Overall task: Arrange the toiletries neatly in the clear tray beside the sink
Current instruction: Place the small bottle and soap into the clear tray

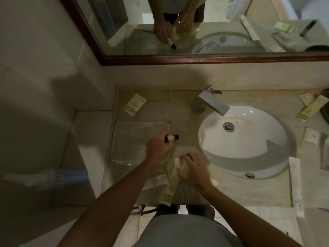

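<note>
Countertop tray [124,125]: left hand [156,150] holds bottle [47,137].

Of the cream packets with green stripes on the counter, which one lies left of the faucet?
The square cream sachet behind the clear tray, near the wall; the others lie right of the sink.

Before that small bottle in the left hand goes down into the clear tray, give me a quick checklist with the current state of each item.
1. Grip: left hand holds the small dark-capped bottle by its body, cap end sticking out. Ok.
2. Bottle over the clear tray: it sits at the tray's right edge, not clearly inside. Not ok.
3. Landing spot: the tray floor near the bottle looks bare. Ok.
4. Right hand out of the way: it rests on a cream tube on the counter, beside the tray. Ok.
5. Bottle cap closed tight: cannot tell.
6. Other toiletries gathered: a sachet lies behind the tray, packets right of the sink. Not ok.
</note>
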The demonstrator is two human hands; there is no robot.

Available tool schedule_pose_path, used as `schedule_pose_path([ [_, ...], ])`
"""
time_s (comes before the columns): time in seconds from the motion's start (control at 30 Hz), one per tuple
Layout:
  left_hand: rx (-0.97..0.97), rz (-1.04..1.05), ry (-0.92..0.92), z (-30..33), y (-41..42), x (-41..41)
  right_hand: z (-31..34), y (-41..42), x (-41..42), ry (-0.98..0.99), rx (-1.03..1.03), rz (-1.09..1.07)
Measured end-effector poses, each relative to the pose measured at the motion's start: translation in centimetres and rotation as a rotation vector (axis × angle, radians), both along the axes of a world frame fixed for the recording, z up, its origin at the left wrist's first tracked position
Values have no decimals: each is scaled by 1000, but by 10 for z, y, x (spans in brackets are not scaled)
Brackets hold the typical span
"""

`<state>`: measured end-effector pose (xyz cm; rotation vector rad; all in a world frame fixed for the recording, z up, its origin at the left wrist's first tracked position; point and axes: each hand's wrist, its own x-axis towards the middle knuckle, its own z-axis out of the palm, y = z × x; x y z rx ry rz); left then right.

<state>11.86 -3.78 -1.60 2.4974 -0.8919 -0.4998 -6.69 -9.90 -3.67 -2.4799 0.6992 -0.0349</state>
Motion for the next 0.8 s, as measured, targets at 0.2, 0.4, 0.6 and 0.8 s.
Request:
schedule_pose_path([
  [0.2, 30, 16, 2, -18, 45, 53, 19, 12, 83, 109, -70, 158],
  [0.4, 39, -164, -27, -38, 45, 78, 10, 18, 111, 284, -242, 204],
  [0.6, 61, -270, -107, -44, 25, 87, 11, 12, 124, 395, -333, 231],
  [0.8, 80, -290, -168, -41, 10, 96, 12, 12, 127, 430, -345, 244],
])
